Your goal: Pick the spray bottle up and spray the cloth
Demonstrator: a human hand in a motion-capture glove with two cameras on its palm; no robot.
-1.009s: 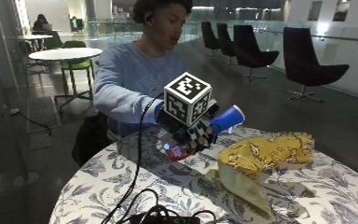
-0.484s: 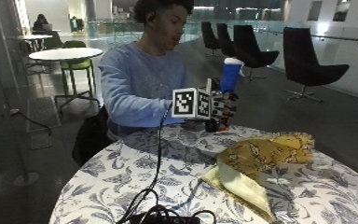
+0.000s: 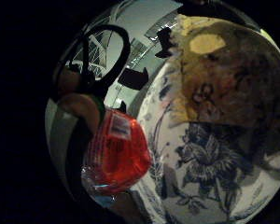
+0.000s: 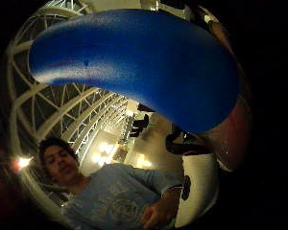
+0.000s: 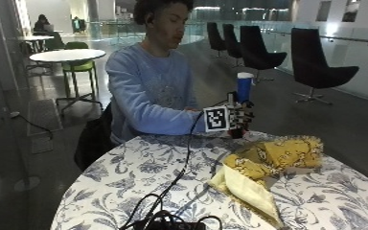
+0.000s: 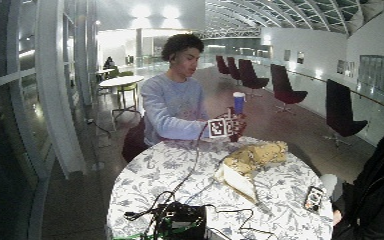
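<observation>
In the outside view my gloved right hand (image 5: 238, 117) grips the spray bottle (image 5: 244, 87) and holds it upright above the table's far edge, its blue spray head on top. The bottle's red body (image 3: 116, 156) sits close against the palm, and the blue head (image 4: 134, 62) fills much of the thumb side palm view. The crumpled yellow cloth (image 5: 273, 158) lies on the floral table (image 5: 145, 172), nearer the camera than the hand and apart from it. From the palm, the cloth (image 3: 224, 79) shows beside the bottle. The wide outside view has bottle (image 6: 238, 101), hand (image 6: 232, 127) and cloth (image 6: 255, 157).
Black cables and a dark device (image 5: 165, 221) lie at the table's near edge, with a cable running up to the glove. A phone (image 6: 312, 198) lies near another person's side. Chairs and a round table stand behind.
The hand has lifted the bottle from a low tilt over the table to upright, with the spray head on top. The cloth lies as before.
</observation>
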